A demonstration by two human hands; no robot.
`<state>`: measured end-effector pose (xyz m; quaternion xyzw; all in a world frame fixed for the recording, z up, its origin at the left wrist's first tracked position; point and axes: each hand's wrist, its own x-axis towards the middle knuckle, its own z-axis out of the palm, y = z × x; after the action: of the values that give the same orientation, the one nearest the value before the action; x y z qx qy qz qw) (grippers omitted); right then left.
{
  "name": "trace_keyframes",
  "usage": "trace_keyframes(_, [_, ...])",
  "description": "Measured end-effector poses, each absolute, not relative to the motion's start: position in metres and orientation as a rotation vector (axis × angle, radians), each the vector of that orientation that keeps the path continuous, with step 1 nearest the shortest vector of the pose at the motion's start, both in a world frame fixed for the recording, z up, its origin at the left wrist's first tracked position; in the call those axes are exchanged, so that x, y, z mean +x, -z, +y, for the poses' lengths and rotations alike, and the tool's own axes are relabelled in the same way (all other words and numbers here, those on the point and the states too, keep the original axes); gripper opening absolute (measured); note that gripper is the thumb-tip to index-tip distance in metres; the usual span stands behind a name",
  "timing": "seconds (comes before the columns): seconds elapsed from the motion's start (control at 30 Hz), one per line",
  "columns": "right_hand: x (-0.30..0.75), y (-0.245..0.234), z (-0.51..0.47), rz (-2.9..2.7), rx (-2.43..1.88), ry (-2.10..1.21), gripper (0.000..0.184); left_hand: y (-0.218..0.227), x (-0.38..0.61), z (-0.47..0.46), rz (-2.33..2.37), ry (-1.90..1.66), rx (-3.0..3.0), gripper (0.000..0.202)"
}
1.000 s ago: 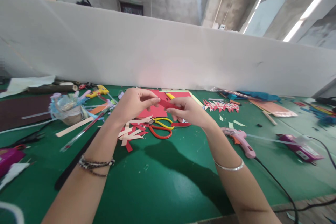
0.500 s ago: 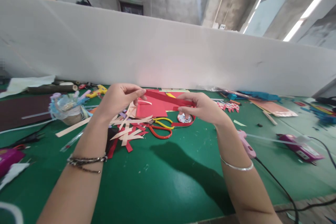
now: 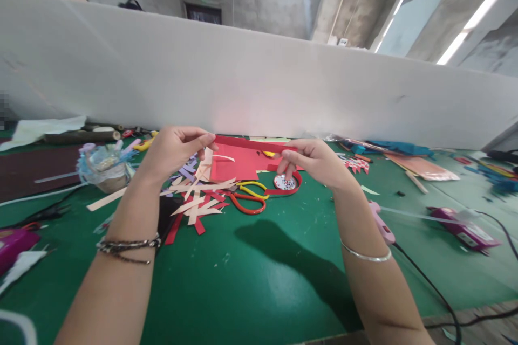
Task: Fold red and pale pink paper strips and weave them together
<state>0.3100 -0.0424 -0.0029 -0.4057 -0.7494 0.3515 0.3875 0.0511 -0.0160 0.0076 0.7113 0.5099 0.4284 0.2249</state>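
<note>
We hold red paper strip (image 3: 254, 144) stretched above desk (image 3: 259, 280), far of scissors (image 3: 234, 195). Left hand (image 3: 174, 151) grip pinching left end, right hand (image 3: 318, 163) grip pinching right end. Risks, we judge: overpull tears strip; slack pinch drops it into scraps (image 3: 198, 202) below.

red paper strip (image 3: 253, 144) | narrow, taut, straight | nearly level (pinched both ends)

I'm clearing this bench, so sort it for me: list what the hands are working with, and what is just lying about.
In hand:
red paper strip, stretched between the left hand and the right hand.

Lying about, untouched:
scissors, pile of cut strips, red sheet, pink glue gun, woven red-and-white piece, all on the green table.
</note>
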Motion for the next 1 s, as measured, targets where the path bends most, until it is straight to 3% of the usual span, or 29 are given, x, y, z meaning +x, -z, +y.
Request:
trace_keyframes(0.53, [0.313,0.006,-0.038,-1.749,-1.017,-0.869,0.037,-0.006,0.047,-0.013,1.284,-1.274,1.999,0.020])
trace_keyframes(0.83, [0.314,0.006,-0.036,-1.738,-1.067,-0.826,0.038,-0.008,0.035,-0.013,1.322,-1.095,2.114,0.022])
trace_keyframes(1.0, [0.314,0.005,-0.036,-1.837,-1.092,-0.619,0.038,-0.010,0.038,-0.015,1.389,-1.073,2.172,0.024])
